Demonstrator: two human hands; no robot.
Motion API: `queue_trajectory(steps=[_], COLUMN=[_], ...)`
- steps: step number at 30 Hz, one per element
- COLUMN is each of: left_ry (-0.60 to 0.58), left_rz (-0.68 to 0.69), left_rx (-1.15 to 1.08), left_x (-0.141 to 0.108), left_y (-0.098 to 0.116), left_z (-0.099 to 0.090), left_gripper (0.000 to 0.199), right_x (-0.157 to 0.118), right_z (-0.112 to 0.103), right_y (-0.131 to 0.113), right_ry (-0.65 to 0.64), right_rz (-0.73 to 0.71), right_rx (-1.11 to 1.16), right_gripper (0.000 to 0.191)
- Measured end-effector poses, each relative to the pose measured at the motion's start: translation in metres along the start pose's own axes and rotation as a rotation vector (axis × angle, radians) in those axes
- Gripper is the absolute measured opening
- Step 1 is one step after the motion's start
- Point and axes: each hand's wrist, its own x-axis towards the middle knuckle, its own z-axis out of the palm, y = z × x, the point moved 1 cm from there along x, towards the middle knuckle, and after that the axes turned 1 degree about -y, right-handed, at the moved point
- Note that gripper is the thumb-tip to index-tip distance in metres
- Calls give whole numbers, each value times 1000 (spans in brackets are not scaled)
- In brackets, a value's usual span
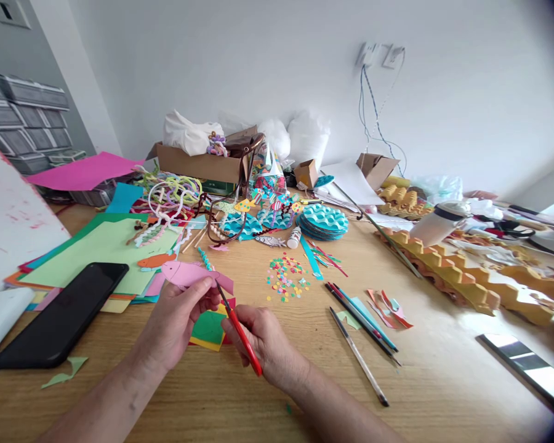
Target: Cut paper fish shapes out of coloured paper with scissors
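Note:
A piece of pink paper [180,274] with a fish outline is pinched in my left hand [184,320], its rounded end pointing left. My right hand [263,341] grips red-handled scissors [244,339], whose blades meet the paper's right part. How far the blades are apart is hard to see. Below the hands lie green, yellow and red paper squares [207,329]. An orange paper fish [157,261] rests just behind the pink one, on a stack of coloured sheets [92,249]. Past my left fingers stands a twisted turquoise strand [206,258].
A black phone [64,314] lies at left. Paper confetti [287,277] is scattered mid-table, with pens and pencils [362,323] and paper scraps [390,307] to the right. Yellow egg cartons [447,271], a bottle [441,221] and a second phone [526,369] occupy the right side. Turquoise wavy discs [323,221] are stacked behind.

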Motion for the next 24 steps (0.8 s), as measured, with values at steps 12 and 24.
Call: queue_trajectory(steps=[12,24], left_ry=[-20,-143], left_rz=[-25,-95], left_rx=[-27,165], left_x=[-1,13], left_y=[-5,51], left_z=[-4,-45], left_gripper=[12,20], right_x=[2,4], right_z=[0,-12], right_y=[2,4], right_ry=[-7,-50], right_rz=[-38,-136], right_rx=[-18,-155], right_gripper=[46,41])
